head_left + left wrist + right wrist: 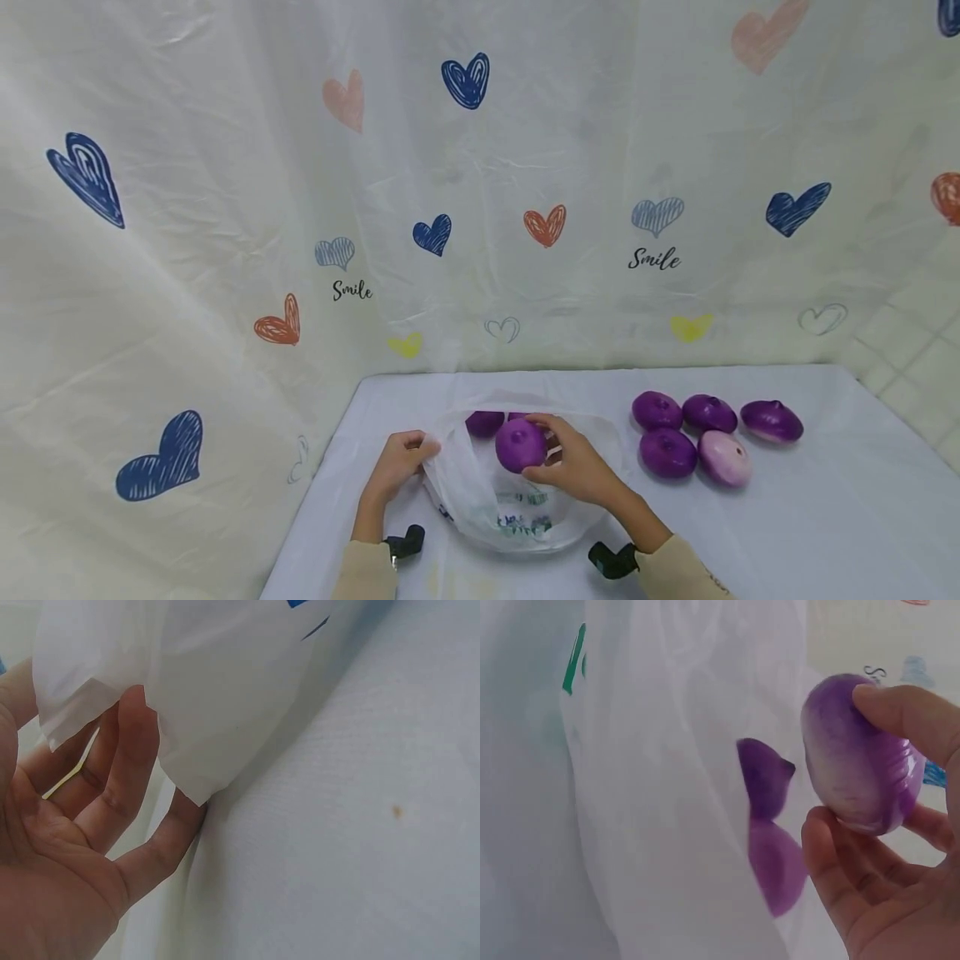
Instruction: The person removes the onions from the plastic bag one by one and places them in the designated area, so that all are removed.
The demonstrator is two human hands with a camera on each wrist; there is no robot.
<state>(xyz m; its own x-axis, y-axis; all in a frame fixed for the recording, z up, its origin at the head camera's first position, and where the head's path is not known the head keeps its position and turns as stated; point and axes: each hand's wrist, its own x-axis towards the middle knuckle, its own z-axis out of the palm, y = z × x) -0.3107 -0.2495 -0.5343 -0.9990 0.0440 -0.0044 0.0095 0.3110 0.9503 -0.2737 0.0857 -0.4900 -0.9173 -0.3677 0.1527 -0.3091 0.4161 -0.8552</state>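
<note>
Tabletop (862,517), left fingers (135,757) gripping bag (483,504), right fingers (831,870) onion (519,447), 5 others (667,454) head view only

Two forearms reach in from the bottom edge of the head view, each in a beige sleeve (366,573) ending near the wrist. The left arm (368,518) rises almost straight, and the left hand (402,460) pinches, thumb pointing inward. In the left wrist view the palm (56,889) shows, with fingers (136,754) bent and spaced apart; their tips are partly covered, so how they meet the thumb is hard to tell. The right arm (640,517) slants inward from the lower right. The right hand (576,468) curves in a rounded grip, thumb nearer the body, other fingers arched on the far side
</note>
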